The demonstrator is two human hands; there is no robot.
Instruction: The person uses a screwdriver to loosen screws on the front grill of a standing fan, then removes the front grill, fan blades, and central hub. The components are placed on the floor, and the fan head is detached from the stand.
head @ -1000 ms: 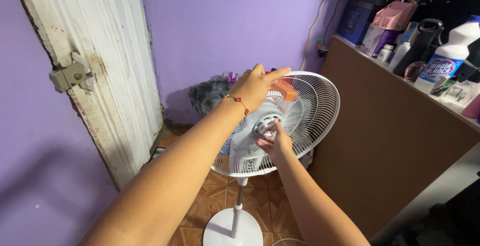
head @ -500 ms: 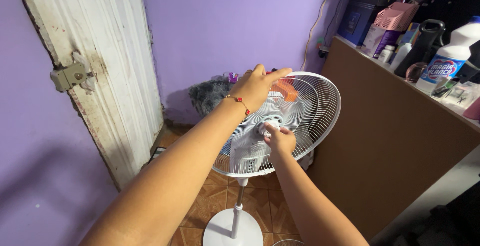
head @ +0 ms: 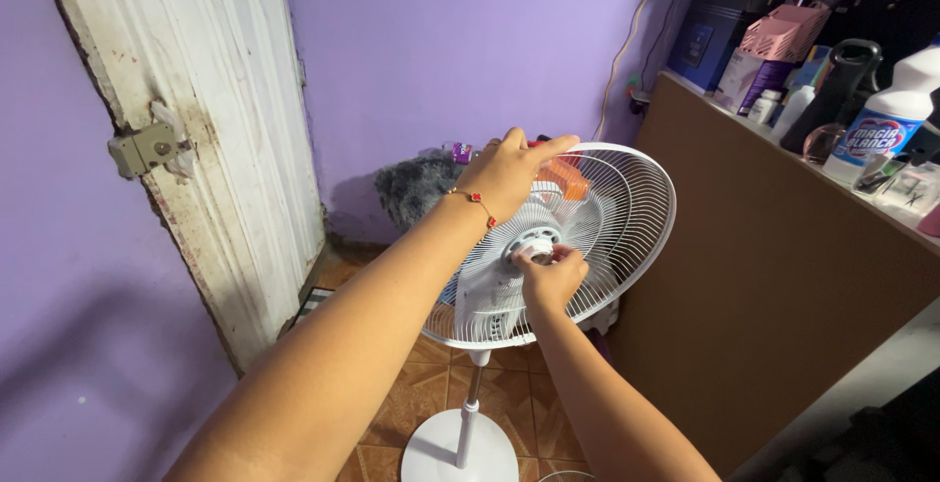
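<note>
1. The left hand (head: 509, 170) rests on the top rim of the white wire fan guard (head: 627, 217), fingers laid fairly flat and loosely spread over the rim, a thin bracelet with a red charm (head: 474, 198) at the wrist.
2. The right hand (head: 550, 278) is at the centre of the guard, its fingertips pinched around the small white hub cap (head: 535, 245) — thumb and fingers closed on it from below.
3. The pedestal fan stands on the brown tiled floor (head: 411, 394), near the purple wall and just beside a brown counter side panel (head: 783, 286); its head is tilted back so the guard faces up toward the camera. The pole (head: 469, 404) runs down to the round white base (head: 458, 448).
4. Behind the guard an orange object (head: 570, 178) shows through the wires — what it is cannot be told.
5. A worn white door frame (head: 215, 139) with a metal latch plate (head: 145, 147) stands at the left.
6. On the countertop at the right: a white bleach bottle (head: 886, 129), a black jug (head: 834, 80), a pink basket (head: 793, 31) and a dark blue box (head: 707, 29).
</note>
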